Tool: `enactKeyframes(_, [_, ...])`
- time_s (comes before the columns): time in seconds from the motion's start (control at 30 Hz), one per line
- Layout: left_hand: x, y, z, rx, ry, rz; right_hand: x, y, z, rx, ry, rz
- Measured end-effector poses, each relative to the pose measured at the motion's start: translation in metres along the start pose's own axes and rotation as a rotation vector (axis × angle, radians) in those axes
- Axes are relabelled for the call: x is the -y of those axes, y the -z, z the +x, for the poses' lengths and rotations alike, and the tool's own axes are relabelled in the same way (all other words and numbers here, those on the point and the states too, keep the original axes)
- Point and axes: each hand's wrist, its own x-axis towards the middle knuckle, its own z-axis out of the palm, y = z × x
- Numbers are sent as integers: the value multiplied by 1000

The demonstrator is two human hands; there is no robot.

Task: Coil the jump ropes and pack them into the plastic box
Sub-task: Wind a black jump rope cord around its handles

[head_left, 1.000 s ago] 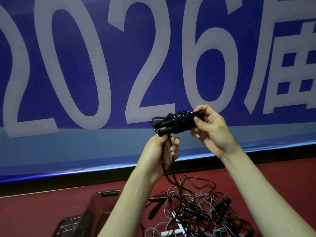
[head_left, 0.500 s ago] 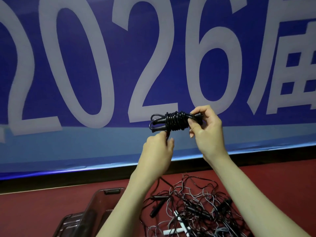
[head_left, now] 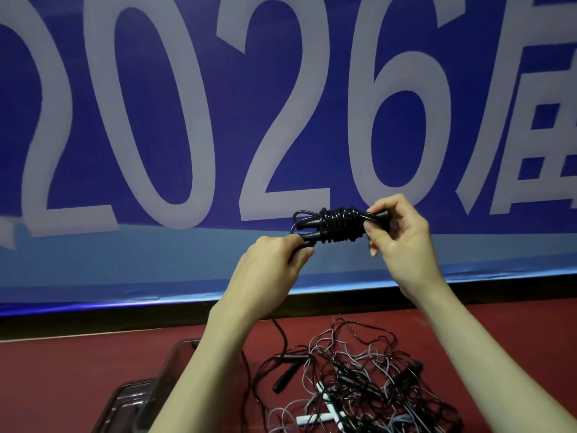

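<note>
A black jump rope, its cord wound tightly round its two handles, is held level in front of the banner. My right hand pinches the bundle's right end. My left hand grips the loose cord end at the bundle's left, just below the handle tips. On the red floor below lies a tangled pile of black and grey jump ropes with black and white handles. A clear plastic box stands at the lower left, partly hidden by my left forearm.
A large blue banner with pale numerals fills the wall behind. A dark baseboard strip runs under it. Red floor stretches left of the box and right of the pile.
The loose cord that hung down from my left hand is gone from view, taken up by the coil. The bundle has levelled out, and my left hand now pulls the cord end sideways.
</note>
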Motion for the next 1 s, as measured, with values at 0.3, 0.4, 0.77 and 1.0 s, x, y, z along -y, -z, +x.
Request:
enactKeyframes(0.3, [-15,-4,0,46,-128,11,17,6,-2,74,104,-177])
enactKeyframes(0.4, [-15,-4,0,34,-121,6,18,12,3,167,40,-185])
enactKeyframes(0.77, [-2,-3,6,-141,-119,-88,4,20,10,329,-105,36])
enactKeyframes(1.0, [-1,-1,6,-113,-76,-60,3,26,13,446,-132,122])
